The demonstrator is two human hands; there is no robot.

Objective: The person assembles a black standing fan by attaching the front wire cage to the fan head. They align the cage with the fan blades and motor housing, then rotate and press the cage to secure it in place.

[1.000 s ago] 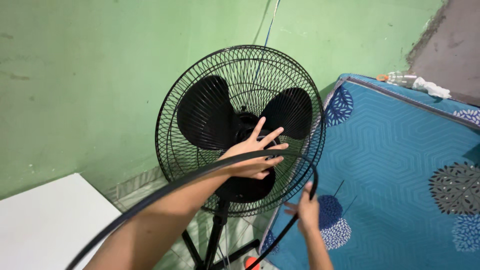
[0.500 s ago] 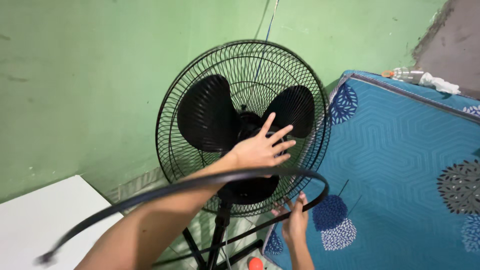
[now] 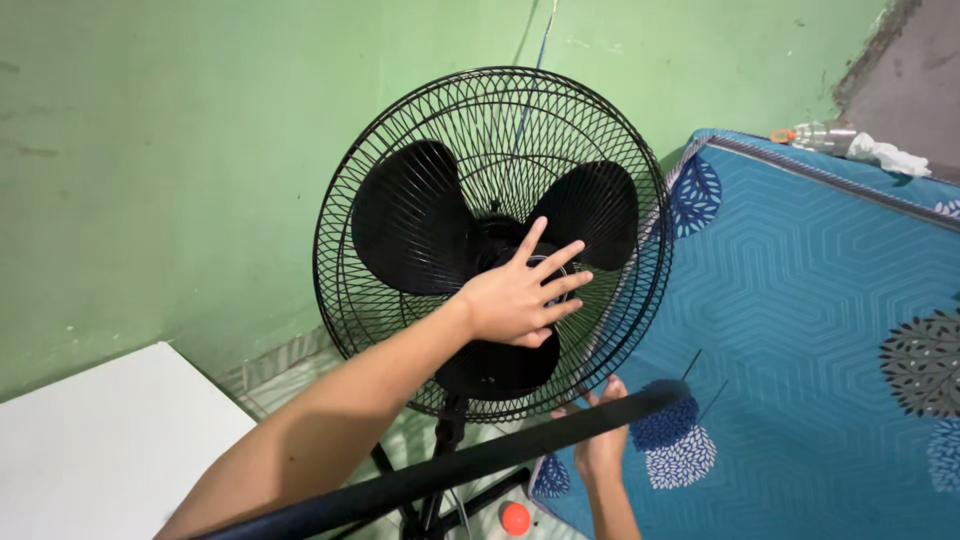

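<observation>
Left hand on the hub of an uncovered fan, right hand holding a black ring below it.

The left hand lies flat with fingers spread on the middle of the black standing fan, over the hub where the three blades meet; it clasps nothing. The fan's rear wire guard stands behind the blades, on a black pole before a green wall. The right hand sits low, beneath the guard, its fingers curled around a black ring that runs slantwise across the bottom of the view. A blue patterned mattress leans just beside the fan on the right; a white surface lies at lower left.
</observation>
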